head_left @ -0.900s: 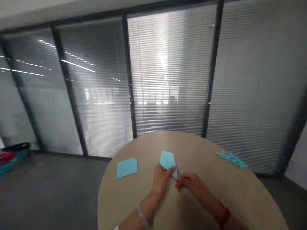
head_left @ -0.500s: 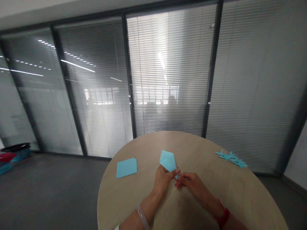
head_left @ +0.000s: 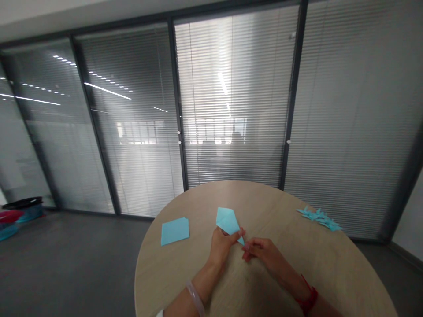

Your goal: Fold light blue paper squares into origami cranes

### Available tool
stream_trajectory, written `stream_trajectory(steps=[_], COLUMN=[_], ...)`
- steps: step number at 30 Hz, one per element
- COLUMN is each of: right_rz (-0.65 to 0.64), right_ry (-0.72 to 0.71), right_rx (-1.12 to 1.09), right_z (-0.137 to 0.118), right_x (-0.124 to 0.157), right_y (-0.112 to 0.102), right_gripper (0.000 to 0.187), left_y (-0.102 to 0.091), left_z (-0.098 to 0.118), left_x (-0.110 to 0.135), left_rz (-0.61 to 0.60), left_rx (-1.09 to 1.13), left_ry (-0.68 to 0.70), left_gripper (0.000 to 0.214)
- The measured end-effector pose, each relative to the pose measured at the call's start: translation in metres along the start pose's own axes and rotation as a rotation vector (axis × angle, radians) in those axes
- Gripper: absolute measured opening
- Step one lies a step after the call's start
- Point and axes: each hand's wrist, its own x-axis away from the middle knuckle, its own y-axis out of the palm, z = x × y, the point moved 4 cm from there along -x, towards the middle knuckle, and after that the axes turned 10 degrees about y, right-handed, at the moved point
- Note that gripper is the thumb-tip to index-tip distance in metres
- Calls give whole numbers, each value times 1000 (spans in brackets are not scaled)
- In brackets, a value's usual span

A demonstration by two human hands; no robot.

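A folded sheet of light-blue paper (head_left: 228,220), kite-shaped with its narrow point toward me, is held just above the table. My left hand (head_left: 222,244) grips its lower left side, thumb on top and fingers partly hidden beneath. At the narrow tip, my right hand (head_left: 259,250) pinches the paper between thumb and forefinger, with the other fingers curled. A stack of square light-blue paper (head_left: 175,231) lies on the table to the left of my hands. To the right sits a small pile of narrow folded blue paper pieces (head_left: 319,219).
The round wooden table (head_left: 264,198) has its far edge close to a glass partition with blinds (head_left: 231,97). On the floor at far left stand blue bins, one with a black rim (head_left: 28,207) and one with red on top (head_left: 9,216).
The folded paper and my left hand have shifted slightly to the left. More of the paper's narrow tip now shows between my hands. My right hand has hardly moved.
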Motion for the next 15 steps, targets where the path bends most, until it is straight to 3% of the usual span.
stream_trajectory(steps=[15], right_rz=[19], right_ry=[-38], right_rx=[79], right_z=[-5], right_x=[1], right_y=[1], right_gripper=[39], left_y=[3], left_z=[-2], left_x=[-1], left_rz=[-38], left_rx=[-42], left_ry=[42], left_gripper=[32])
